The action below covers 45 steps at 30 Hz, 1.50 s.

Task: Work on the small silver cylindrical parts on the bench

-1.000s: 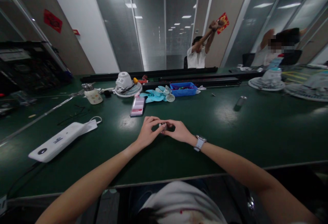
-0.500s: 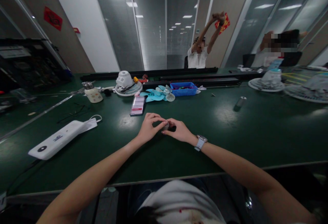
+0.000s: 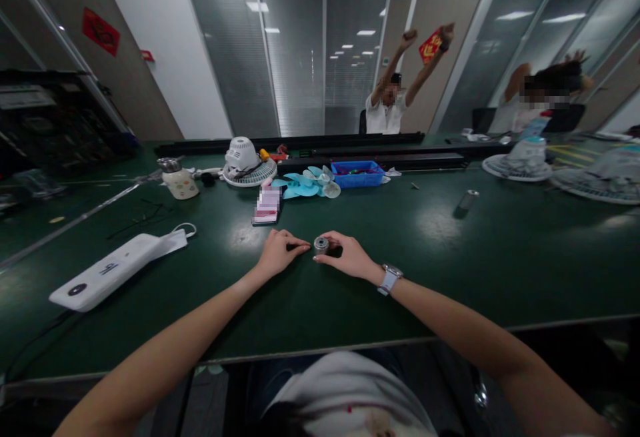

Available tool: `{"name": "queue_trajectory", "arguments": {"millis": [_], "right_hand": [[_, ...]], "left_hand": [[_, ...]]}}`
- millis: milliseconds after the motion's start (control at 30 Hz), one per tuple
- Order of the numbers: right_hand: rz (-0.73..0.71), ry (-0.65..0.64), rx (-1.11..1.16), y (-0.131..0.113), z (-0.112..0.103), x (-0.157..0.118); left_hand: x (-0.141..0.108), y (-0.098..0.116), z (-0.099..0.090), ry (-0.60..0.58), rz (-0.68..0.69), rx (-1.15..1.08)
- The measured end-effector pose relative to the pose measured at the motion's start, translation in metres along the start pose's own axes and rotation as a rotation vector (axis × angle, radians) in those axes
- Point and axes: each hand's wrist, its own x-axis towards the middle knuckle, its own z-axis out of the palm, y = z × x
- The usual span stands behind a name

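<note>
A short silver metal cylinder with a dark hole in its top stands on the green table in front of me. My right hand grips it from the right, thumb at the near side and fingers at the far side. Just left of the cylinder, apart from it, is my left hand, thumb and fingertips pinched together. Whatever is in that pinch, if anything, is too small to make out. Farther right a second silver cylinder rests on the table.
Beyond my hands are a phone, blue fan blades, a blue bin of small parts and a white fan housing. At left are a long white device and a cream flask. Two people sit across the table.
My left hand has moved left, off the cylinder, so its top now shows. My right hand keeps its hold. Across the table, one person's raised hands have spread apart.
</note>
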Motion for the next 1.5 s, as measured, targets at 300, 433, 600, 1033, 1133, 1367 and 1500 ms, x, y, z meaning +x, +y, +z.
{"name": "queue_trajectory", "arguments": {"millis": [300, 433, 600, 1033, 1133, 1367, 1500], "right_hand": [[0.073, 0.459, -0.116, 0.045, -0.076, 0.015], [0.362, 0.743, -0.430, 0.094, -0.147, 0.004], [0.680, 0.701, -0.618, 0.129, -0.186, -0.014], [0.050, 0.620, -0.724, 0.038, -0.092, 0.004], [-0.207, 0.109, -0.602, 0.006, -0.032, 0.006], [-0.290, -0.218, -0.519, -0.002, 0.012, 0.008], [-0.280, -0.115, -0.504, 0.002, 0.004, 0.010]], "left_hand": [[-0.002, 0.008, -0.006, 0.032, -0.035, -0.085], [-0.002, 0.008, -0.005, 0.072, -0.081, -0.126], [-0.002, 0.008, -0.004, 0.106, -0.134, -0.185], [-0.002, 0.011, -0.005, 0.092, -0.160, -0.144], [-0.001, 0.007, -0.004, 0.100, -0.145, -0.150], [-0.002, 0.007, -0.004, 0.107, -0.135, -0.155], [-0.002, 0.008, -0.004, 0.108, -0.133, -0.134]]}}
